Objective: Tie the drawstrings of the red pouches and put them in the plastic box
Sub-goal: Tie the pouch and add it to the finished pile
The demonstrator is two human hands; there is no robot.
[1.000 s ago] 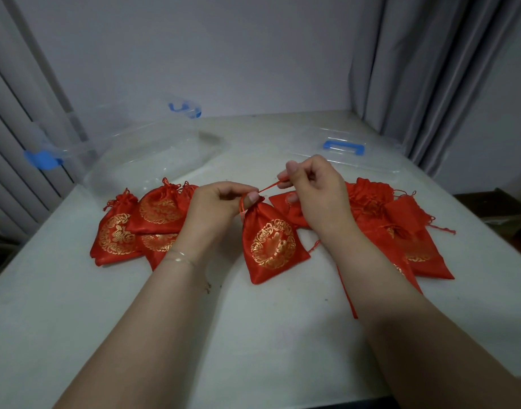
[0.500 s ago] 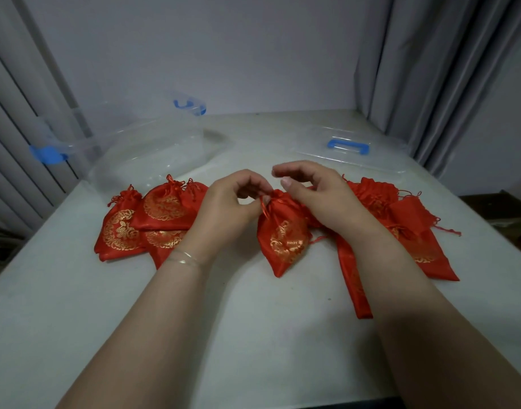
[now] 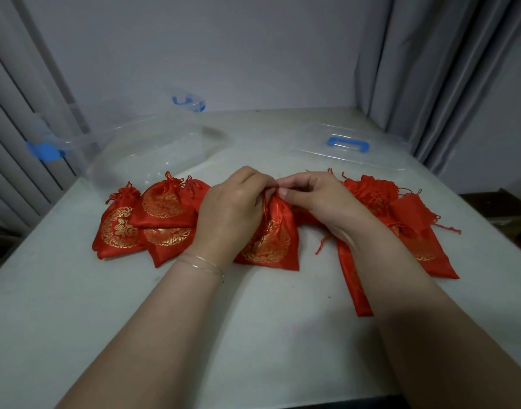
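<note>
The pouches are all bright shiny red with a round gold swirly emblem printed on the front, easiest to see on the pouch at the far left [image 3: 117, 228], the one leaning on it [image 3: 163, 203] and the middle pouch [image 3: 271, 240], and their drawstrings are the same red. The plastic box [image 3: 141, 149] is see-through with bright blue latches, and its clear lid [image 3: 350, 149] has a blue handle to match. Bench [image 3: 76, 305] is a pale off-white, the wall behind is light grey, the curtains [image 3: 430, 69] are grey, and there's a thin gold bracelet [image 3: 203, 265] on the left wrist.
</note>
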